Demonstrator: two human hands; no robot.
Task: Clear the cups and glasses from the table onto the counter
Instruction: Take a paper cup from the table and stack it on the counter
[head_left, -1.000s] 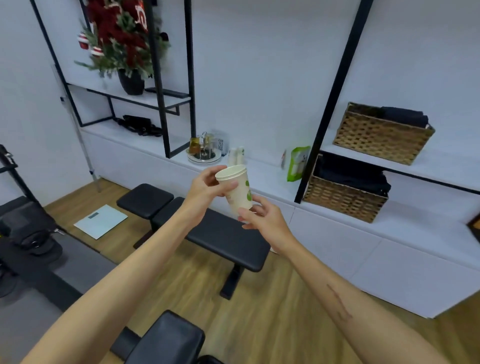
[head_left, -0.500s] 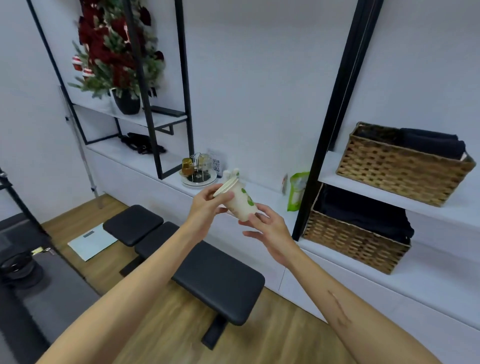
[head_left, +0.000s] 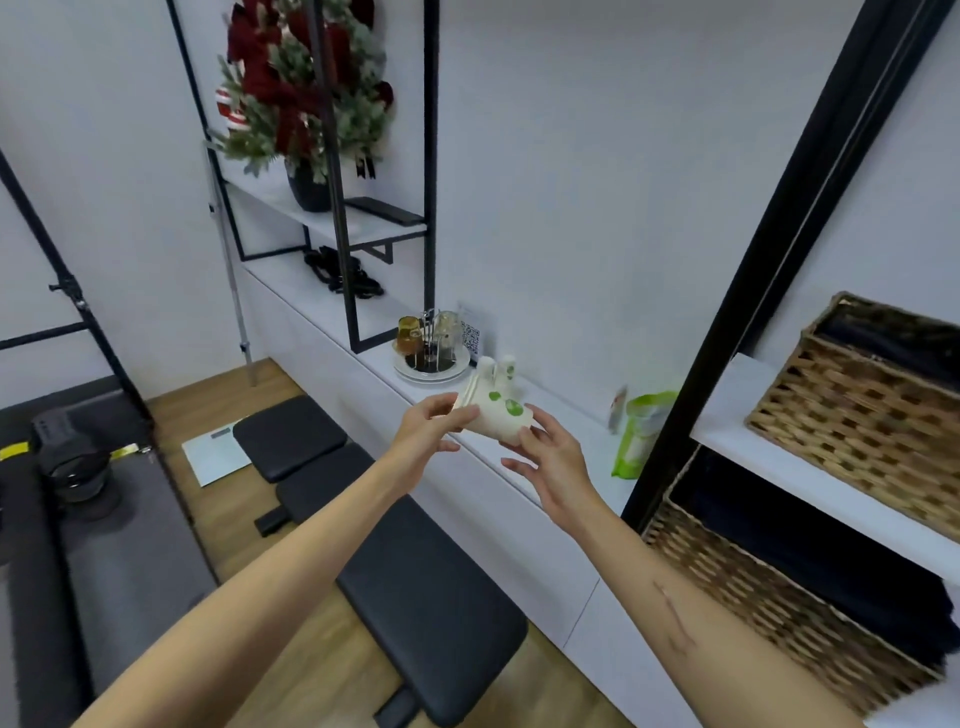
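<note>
Both hands are reaching out over the white counter (head_left: 566, 415), which is serving here as the landmark for everything else. The paper cup (head_left: 496, 413), cream with green spots, is lying tipped on its side in the air just above the counter's front edge, rim toward the left and base toward the right. The left hand (head_left: 423, 431) is pinching the cup at its rim, thumb and curled fingers closing on the lip. The right hand (head_left: 550, 457) is sitting at the cup's base with its fingers spread and fairly straight, fingertips touching the bottom end rather than wrapping round it. Directly behind the cup, two more paper cups (head_left: 496, 371) are standing upside down on the counter, close to the wall. Further left along the counter, a round tray (head_left: 431, 370) is carrying glasses (head_left: 410, 335) hung on a small rack, one of them amber. To the right of the held cup, a green pouch (head_left: 641, 434) is standing on the counter beside a black upright post (head_left: 753, 280). Beyond that post, wicker baskets (head_left: 857, 395) holding dark cloth are sitting on the shelves at counter height and below. In front of the counter, on the wooden floor, a black padded bench (head_left: 415, 577) is stretching under both forearms. Above the counter's far left end, a potted red and green plant (head_left: 306, 104) is standing on a higher shelf.
</note>
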